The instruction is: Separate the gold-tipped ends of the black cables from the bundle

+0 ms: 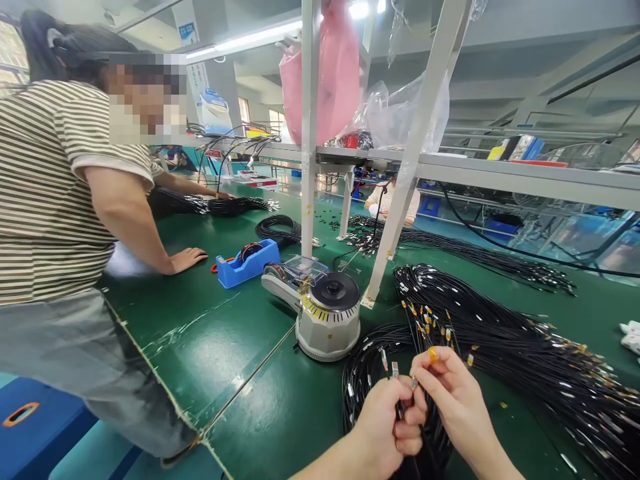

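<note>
My left hand [384, 427] and my right hand [453, 395] meet low in the head view, both closed on thin black cables [400, 400] with metal ends. A piece of yellow tape [433, 353] sticks to a fingertip of my right hand. The held cables come from a coiled bundle [367, 367] lying on the green table [240, 353]. A larger pile of black cables with yellow-taped ends [505, 333] spreads to the right. The grey tape dispenser machine [325, 307] stands just beyond my left hand.
A co-worker in a striped shirt leans on the table at left, one hand [187, 259] flat near a blue tape holder [247, 261]. White frame posts [310, 127] carry a shelf with plastic bags. More cable bundles [240, 205] lie farther back.
</note>
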`<state>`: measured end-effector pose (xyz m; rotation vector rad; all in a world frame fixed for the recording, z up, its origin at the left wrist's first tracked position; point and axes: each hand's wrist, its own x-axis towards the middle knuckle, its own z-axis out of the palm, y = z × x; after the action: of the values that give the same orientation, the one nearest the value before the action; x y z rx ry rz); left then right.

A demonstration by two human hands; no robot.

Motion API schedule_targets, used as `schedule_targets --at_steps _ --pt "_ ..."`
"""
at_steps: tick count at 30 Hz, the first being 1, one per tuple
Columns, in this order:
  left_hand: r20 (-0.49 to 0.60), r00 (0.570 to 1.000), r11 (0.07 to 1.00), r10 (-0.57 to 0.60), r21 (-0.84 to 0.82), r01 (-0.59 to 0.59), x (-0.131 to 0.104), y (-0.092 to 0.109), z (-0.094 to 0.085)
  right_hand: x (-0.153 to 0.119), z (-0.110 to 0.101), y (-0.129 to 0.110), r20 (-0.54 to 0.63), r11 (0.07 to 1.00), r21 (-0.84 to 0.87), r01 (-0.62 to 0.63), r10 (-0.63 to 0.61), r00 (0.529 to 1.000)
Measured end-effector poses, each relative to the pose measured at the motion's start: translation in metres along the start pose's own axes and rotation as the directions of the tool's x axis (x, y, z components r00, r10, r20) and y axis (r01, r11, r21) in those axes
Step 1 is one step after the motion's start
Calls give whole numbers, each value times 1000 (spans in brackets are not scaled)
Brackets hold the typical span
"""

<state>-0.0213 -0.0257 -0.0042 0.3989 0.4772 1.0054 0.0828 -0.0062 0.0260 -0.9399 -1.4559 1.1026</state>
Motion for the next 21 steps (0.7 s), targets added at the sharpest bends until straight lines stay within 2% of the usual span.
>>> schedule_targets --at_steps 3,6,10,15,17,21 --pt "-96 974 967 207 172 -188 -3 -2 6 4 -7 4 -19 997 -58 60 -61 998" --pt "-133 943 915 304 318 -250 -5 0 9 9 -18 1 59 985 -154 78 -70 996" --pt "-169 919 891 355 360 -278 -4 3 8 11 -30 -6 195 953 -286 103 -47 980" --pt "-154 910 874 384 379 -304 -1 3 4 10 -27 -7 386 935 -323 143 -8 923" --pt "-145 907 866 395 389 -314 -1 3 4 10 -24 -5 421 931 -331 153 0 907" --pt "-170 897 858 407 408 -312 0 2 4 11 -23 -1 424 934 -316 167 -19 905"
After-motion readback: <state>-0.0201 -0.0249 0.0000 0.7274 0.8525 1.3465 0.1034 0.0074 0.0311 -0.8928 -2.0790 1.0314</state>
